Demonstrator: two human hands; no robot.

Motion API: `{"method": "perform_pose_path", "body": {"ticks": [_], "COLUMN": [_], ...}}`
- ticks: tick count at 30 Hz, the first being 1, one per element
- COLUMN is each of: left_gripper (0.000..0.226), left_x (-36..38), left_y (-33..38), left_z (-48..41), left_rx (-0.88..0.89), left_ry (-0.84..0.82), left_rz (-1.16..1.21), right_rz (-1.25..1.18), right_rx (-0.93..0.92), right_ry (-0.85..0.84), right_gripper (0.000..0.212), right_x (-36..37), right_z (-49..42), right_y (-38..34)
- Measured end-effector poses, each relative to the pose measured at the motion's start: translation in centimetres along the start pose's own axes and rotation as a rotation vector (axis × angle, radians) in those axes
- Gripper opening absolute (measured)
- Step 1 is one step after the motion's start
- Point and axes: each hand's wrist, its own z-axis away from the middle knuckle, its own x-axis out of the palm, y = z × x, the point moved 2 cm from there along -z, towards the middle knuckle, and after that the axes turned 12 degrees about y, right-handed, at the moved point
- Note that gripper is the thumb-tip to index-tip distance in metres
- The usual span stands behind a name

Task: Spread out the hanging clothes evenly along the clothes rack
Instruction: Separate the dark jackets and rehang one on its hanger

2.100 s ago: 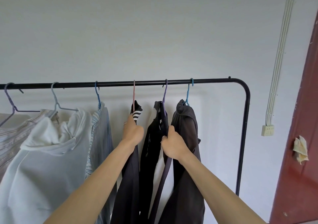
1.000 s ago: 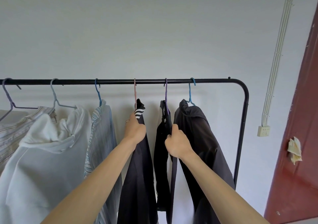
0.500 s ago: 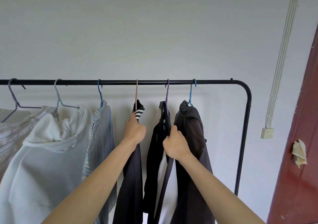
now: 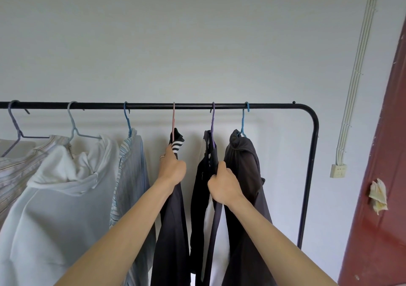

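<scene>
A black clothes rack bar (image 4: 153,105) runs across the view and bends down at the right. Several garments hang from it on coloured hangers. My left hand (image 4: 172,168) grips the shoulder of a black garment with a striped collar (image 4: 170,230) on a pink hanger (image 4: 173,118). My right hand (image 4: 224,184) is closed on a black garment (image 4: 201,193) hanging from a purple hanger (image 4: 212,121). To its right hangs a dark grey garment (image 4: 248,160) on a blue hanger (image 4: 243,118). A white hoodie (image 4: 50,208) and a striped shirt (image 4: 131,164) hang to the left.
The rack's right post (image 4: 307,186) stands close to a white wall. A dark red door (image 4: 382,175) with a scrap of paper stuck on it fills the right edge. A white cable duct and wall socket (image 4: 338,170) sit between post and door.
The dark grey garment on the right swung out and has settled back to hang straight. Both hands keep their grips, and the hangers sit about where they were on the bar.
</scene>
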Motion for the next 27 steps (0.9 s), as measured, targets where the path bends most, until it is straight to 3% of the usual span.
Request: {"method": "perform_pose_path", "body": {"ticks": [11, 16, 18, 20, 24, 27], "left_gripper": [0.074, 0.071, 0.066, 0.076, 0.076, 0.073], "left_x": [0.7, 0.5, 0.3, -0.1, -0.4, 1.0], "left_y": [0.0, 0.6, 0.8, 1.5, 4.3, 5.7], "left_z": [0.0, 0.2, 0.2, 0.1, 0.8, 1.7], "left_rx": [-0.026, -0.005, -0.016, 0.021, 0.29, 0.401], "left_ry": [-0.021, -0.058, -0.083, -0.075, 0.011, -0.006], "left_rz": [-0.005, -0.028, -0.136, -0.276, -0.474, -0.558], "right_rz": [-0.021, -0.008, 0.001, 0.027, 0.158, 0.316], "right_rx": [0.03, 0.03, 0.001, -0.062, -0.209, -0.12], "right_ry": [0.0, 0.029, 0.092, 0.207, 0.478, 0.529], "right_gripper": [0.016, 0.036, 0.049, 0.055, 0.046, 0.048], "right_x": [-0.6, -1.4, -2.5, -4.1, -7.7, -9.2], "right_z": [-0.3, -0.3, 0.1, 0.4, 0.3, -0.7], "right_y": [0.7, 1.1, 1.1, 0.9, 0.7, 2.0]}}
